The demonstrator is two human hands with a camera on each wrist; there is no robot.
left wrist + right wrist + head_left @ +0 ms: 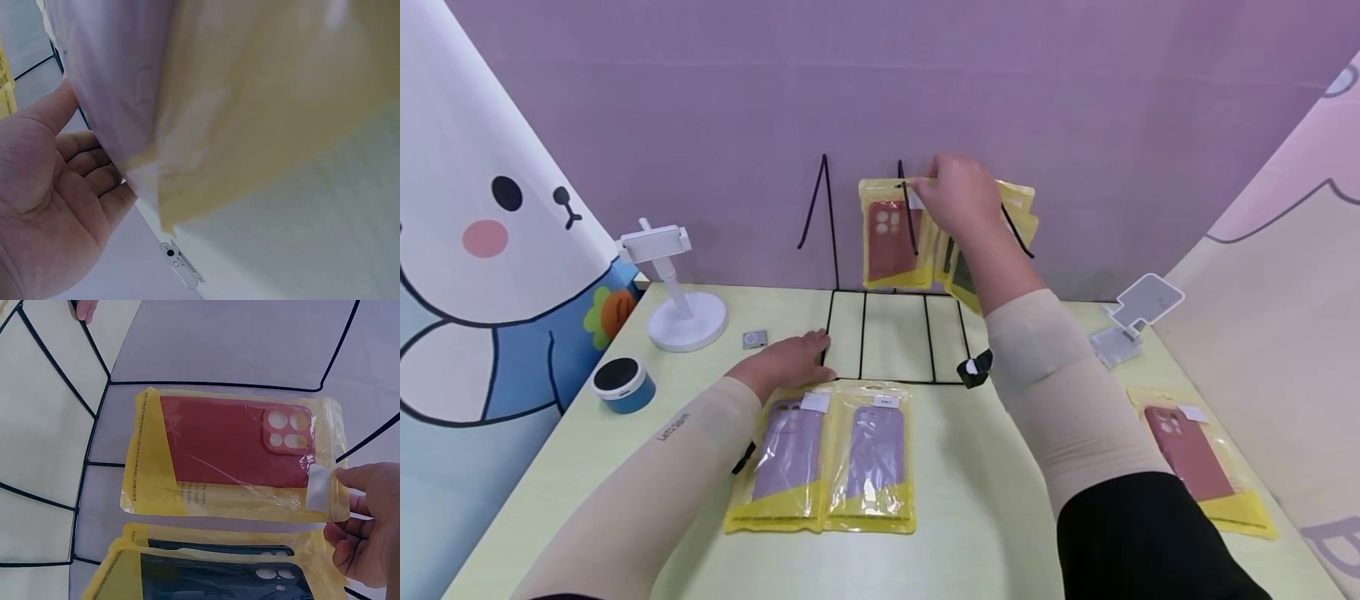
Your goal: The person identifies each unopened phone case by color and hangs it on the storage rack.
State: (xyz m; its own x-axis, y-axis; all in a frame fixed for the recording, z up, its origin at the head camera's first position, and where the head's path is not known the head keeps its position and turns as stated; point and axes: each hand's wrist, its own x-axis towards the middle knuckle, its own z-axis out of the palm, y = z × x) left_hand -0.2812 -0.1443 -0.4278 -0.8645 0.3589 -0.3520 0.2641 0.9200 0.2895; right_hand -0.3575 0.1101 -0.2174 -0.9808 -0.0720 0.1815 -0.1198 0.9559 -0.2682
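A black wire display rack (895, 382) stands on the table against the purple backdrop. My right hand (962, 196) pinches the top edge of a yellow-clear bag with a red phone case (231, 440), at the middle hook (908, 212). The hook's tip meets the bag's top; whether it passes through the hole is hard to see. Bags with dark phone cases (219, 578) hang beside it on the right hook (1017, 231), partly behind my hand and forearm. My left hand (786, 362) holds the rack's left base wire, its fingertips (87, 309) on that wire.
Two bagged purple phone cases (790, 450) lie side by side before the rack. Another bagged red case (1191, 450) lies at the right. A white phone stand (688, 321), a blue round device (625, 387) and a small grey square (755, 339) are left; a clear stand (1123, 337) is right.
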